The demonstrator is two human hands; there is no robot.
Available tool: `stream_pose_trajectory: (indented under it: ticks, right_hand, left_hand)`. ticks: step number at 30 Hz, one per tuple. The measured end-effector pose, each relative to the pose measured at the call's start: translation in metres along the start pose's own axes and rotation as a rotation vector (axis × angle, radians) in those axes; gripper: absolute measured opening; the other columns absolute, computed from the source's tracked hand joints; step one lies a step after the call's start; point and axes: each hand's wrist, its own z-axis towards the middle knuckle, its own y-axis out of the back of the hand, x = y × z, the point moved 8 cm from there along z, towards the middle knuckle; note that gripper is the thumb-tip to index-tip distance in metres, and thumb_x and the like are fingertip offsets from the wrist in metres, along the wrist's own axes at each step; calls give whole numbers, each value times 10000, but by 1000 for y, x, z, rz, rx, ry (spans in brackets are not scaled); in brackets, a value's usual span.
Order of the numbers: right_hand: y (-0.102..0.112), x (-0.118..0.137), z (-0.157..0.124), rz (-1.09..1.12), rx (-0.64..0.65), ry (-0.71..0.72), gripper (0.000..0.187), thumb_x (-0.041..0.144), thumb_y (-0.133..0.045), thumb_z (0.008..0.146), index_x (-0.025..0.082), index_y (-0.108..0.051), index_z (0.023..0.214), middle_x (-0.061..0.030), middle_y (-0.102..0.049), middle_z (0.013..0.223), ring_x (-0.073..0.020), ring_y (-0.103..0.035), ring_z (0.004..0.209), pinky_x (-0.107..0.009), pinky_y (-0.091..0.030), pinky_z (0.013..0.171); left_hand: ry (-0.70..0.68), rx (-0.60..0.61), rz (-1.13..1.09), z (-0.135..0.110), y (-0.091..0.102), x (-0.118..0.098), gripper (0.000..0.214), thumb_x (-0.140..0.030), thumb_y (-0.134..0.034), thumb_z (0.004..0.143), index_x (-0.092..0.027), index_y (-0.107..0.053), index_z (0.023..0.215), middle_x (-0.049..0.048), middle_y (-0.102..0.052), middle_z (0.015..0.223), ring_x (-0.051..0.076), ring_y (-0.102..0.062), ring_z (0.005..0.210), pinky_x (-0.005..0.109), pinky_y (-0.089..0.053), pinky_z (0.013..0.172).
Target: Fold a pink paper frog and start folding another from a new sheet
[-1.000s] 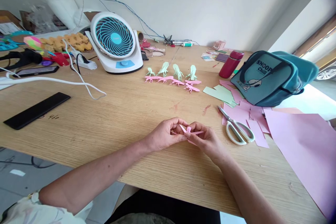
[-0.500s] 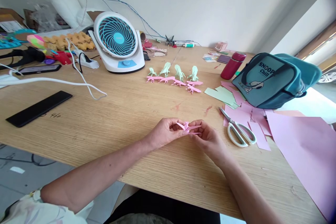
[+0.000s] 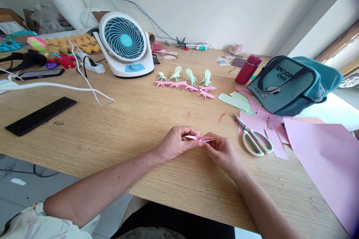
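A small piece of folded pink paper with pointed arms is pinched between both hands above the front of the table. My left hand grips its left side, thumb in front and fingers curled behind. On the other side, my right hand holds it between thumb and fingers, which partly cover it. Farther back stand several green folded paper insects, with a row of pink folded paper insects in front of them.
Scissors lie right of my hands, among pink paper pieces and green strips. A large pink sheet, a teal bag and a red flask are at right. A fan and black bar are left.
The folded pink paper has turned and tilted between my fingers, its points now spreading flatter to the sides. My right fingers have shifted slightly down; my left hand has barely moved.
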Motion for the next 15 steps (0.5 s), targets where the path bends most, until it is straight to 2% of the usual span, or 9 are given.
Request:
stream_pose_trajectory:
  ticks: [3,7,10,15]
  right_hand:
    - [0,-2,-2,-61,-30,17,313,463,-709,811,172,-606,764,49,-460,589,-98,-327,532,-247,-219,495]
    - [-3,-2,-3,-59,-27,24,332,484,-690,821,180,-576,755,29,-502,631,-110,-374,556,-246,-258,509]
    - [-2,-1,-2,-52,-42,-6,366,525,-690,805,187,-560,750,40,-467,611,-107,-348,543,-243,-250,497]
    - [-2,-7,-2,-30,-68,-50,387,552,-707,780,195,-560,752,71,-377,546,-95,-276,485,-242,-185,456]
  left_hand:
    - [-28,-1,-9,0,-1,-2,293,-348,-826,689,-122,-645,729,-17,-650,710,103,-616,667,195,-434,625]
    - [-14,36,-1,0,-4,-3,303,-372,-807,715,-126,-631,740,-9,-661,700,116,-630,678,205,-445,643]
    - [-11,55,-4,0,-5,-3,335,-409,-805,714,-126,-635,771,2,-667,743,120,-628,719,207,-442,666]
    - [38,38,24,0,-3,7,397,-523,-721,776,-140,-637,841,-23,-599,663,62,-436,523,181,-321,473]
